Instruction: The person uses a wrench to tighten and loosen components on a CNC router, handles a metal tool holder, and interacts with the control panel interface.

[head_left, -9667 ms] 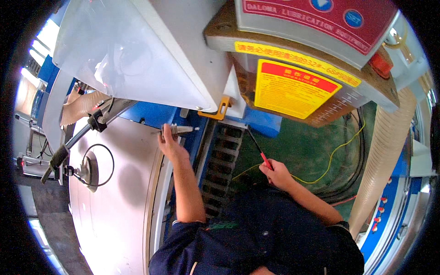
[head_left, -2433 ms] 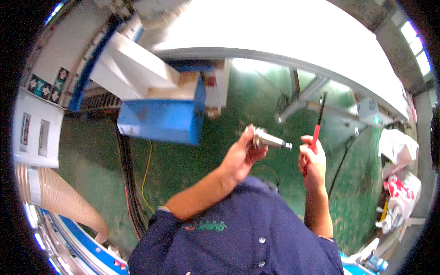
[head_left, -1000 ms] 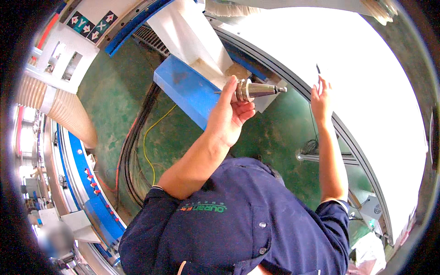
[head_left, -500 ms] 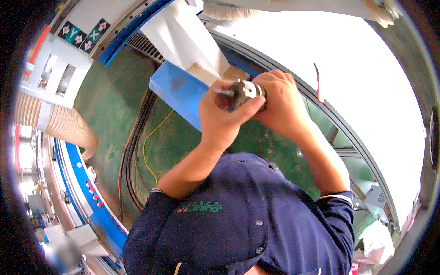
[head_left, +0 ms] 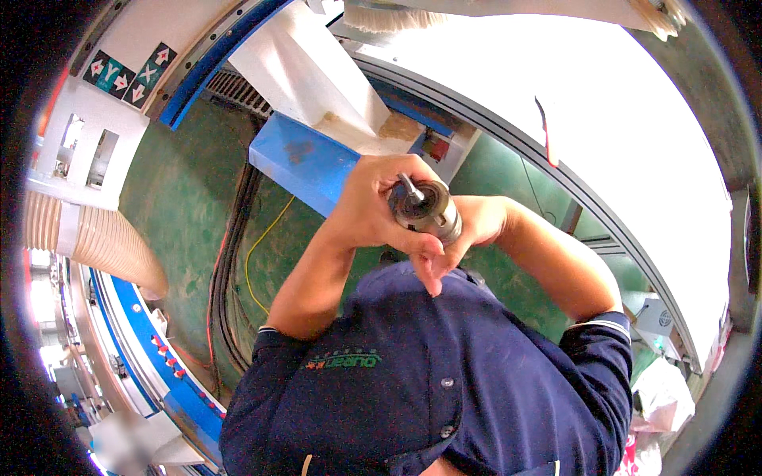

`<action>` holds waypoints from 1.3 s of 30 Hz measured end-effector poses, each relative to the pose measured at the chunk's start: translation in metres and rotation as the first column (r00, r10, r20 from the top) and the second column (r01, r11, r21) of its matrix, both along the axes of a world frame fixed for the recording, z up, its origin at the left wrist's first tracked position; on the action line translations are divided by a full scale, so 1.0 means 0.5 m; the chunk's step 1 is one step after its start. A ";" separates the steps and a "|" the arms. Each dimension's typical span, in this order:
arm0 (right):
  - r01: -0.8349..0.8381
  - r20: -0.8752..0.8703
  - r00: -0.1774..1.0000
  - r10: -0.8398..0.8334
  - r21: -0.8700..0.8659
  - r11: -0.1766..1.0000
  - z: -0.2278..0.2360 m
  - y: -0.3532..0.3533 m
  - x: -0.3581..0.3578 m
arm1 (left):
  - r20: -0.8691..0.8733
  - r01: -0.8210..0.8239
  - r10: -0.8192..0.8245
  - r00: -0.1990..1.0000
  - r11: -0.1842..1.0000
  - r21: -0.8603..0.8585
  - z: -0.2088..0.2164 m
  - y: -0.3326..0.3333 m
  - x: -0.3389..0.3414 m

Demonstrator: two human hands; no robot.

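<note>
Between my hands, in front of my chest, is a metal tool holder (head_left: 448, 224) with a collet end and a slim cutter bit (head_left: 410, 188) sticking out. The bit tips upward and slightly left. My left hand (head_left: 367, 198) wraps round the holder's collet end, thumb across its near side. My right hand (head_left: 479, 221) grips the holder's other end from the right; that end and most of the right fingers are hidden.
A blue machine base (head_left: 302, 155) stands beyond my left hand. A white worktable (head_left: 635, 119) with a red-handled tool (head_left: 550, 151) lies right. Cables (head_left: 230, 270) run over the green floor. A ribbed hose (head_left: 119, 250) and blue rail (head_left: 151, 333) are left.
Both hands have come down nearer my body with the tool holder. The bit, which pointed left, now points upward. My right hand has shifted from over the holder to lower beside it.
</note>
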State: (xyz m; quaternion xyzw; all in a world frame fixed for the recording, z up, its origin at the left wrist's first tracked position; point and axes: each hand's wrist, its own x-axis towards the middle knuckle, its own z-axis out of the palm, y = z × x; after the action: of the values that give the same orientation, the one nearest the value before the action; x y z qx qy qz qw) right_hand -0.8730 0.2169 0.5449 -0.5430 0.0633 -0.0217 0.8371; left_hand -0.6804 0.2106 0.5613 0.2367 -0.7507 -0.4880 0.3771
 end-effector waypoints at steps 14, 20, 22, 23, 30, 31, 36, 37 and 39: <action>-0.131 -0.093 0.181 -0.979 -0.989 0.069 0.034 -0.023 0.042 | -0.105 -0.604 0.669 0.736 0.719 0.344 -0.048 -0.024 -0.084; 0.112 0.217 0.196 -0.956 -0.974 -0.198 0.016 0.046 -0.016 | -0.184 -0.439 0.738 0.649 0.561 0.702 -0.062 -0.067 -0.020; 0.557 0.106 0.148 -0.983 -0.830 -0.006 0.018 0.063 -0.045 | -0.256 -0.388 0.726 0.638 0.590 0.708 -0.049 -0.067 -0.007; 0.676 0.113 0.140 -0.984 -0.737 0.012 0.004 0.069 -0.061 | -0.280 -0.366 0.697 0.660 0.624 0.691 -0.053 -0.068 0.002; 0.985 0.142 0.163 -0.976 -0.087 0.152 0.003 0.093 -0.077 | -0.306 -0.327 0.673 0.674 0.643 0.693 -0.029 -0.052 0.010; 0.980 0.167 0.186 -0.968 0.038 0.195 0.003 0.094 -0.081 | -0.321 -0.296 0.663 0.676 0.644 0.706 -0.027 -0.051 0.007; 0.648 0.355 0.237 -0.904 0.636 0.420 0.032 0.108 -0.067 | -0.371 -0.210 0.656 0.657 0.631 0.747 -0.035 -0.055 -0.003; 0.613 0.367 0.242 -0.898 0.659 0.435 0.031 0.109 -0.064 | -0.367 -0.224 0.643 0.672 0.649 0.727 -0.034 -0.052 -0.002; 0.551 0.384 0.254 -0.888 0.697 0.459 0.033 0.109 -0.058 | -0.379 -0.214 0.659 0.649 0.637 0.741 -0.020 -0.050 -0.004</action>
State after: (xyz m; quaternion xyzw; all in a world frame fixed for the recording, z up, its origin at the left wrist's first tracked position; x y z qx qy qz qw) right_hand -0.9022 0.2714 0.5612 -0.1928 -0.0146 -0.6083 0.7698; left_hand -0.6825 0.1857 0.5512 0.3610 -0.2821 -0.6457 0.6110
